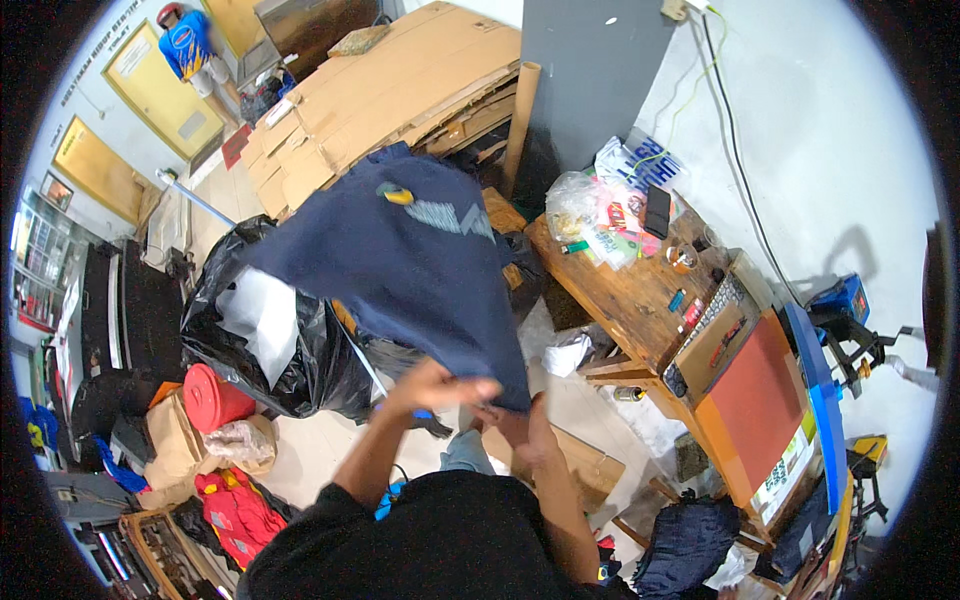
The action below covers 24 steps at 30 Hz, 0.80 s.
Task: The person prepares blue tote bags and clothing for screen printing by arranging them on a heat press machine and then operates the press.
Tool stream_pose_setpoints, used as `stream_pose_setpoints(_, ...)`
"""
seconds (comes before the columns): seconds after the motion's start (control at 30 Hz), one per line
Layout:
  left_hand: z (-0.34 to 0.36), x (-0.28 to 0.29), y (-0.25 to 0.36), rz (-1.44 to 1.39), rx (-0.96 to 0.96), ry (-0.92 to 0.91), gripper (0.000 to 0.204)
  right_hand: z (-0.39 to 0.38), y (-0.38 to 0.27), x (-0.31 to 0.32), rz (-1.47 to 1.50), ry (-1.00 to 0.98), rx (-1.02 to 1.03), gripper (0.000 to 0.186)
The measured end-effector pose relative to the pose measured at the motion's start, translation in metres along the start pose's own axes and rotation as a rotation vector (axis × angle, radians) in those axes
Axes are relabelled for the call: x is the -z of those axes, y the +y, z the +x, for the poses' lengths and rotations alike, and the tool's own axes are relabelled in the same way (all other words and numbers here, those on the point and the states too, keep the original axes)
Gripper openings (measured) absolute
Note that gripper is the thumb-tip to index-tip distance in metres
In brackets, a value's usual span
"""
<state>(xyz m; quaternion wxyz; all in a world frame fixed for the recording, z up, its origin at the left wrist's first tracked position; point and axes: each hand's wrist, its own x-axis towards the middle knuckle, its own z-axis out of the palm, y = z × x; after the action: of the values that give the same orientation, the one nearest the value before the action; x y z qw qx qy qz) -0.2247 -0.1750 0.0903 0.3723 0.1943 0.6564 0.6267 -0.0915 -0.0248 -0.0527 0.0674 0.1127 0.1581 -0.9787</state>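
1 navy garment (400, 235) is spread mid-scene btwn 1 blk bag (322, 368) (left) & 1 wooden table (622, 308) (right), R hand (522, 428) pinching its near end, L hand (438, 388) blurred alongside, fingers straightish, grip can't tell.

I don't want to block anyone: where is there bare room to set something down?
The cardboard stack has a broad, mostly bare top. The wooden table has a smaller patch between the plastic bags and the small blue item. Floor shows between the black bag and the black shirt. It's crowded around the red tub.
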Motion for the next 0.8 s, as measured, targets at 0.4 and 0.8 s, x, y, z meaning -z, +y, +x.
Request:
stream_pose_setpoints(0.4,-0.085,-0.23,-0.122,0.538,-0.254,-0.05,0.043,-0.256,-0.063,-0.002,-0.017,0.295,-0.025,0.036)
stream_pose_setpoints(0.8,-0.008,-0.348,-0.269,-0.994,0.551,0.27,0.038,-0.409,-0.118,0.06,-1.374,0.633,0.413,0.032)
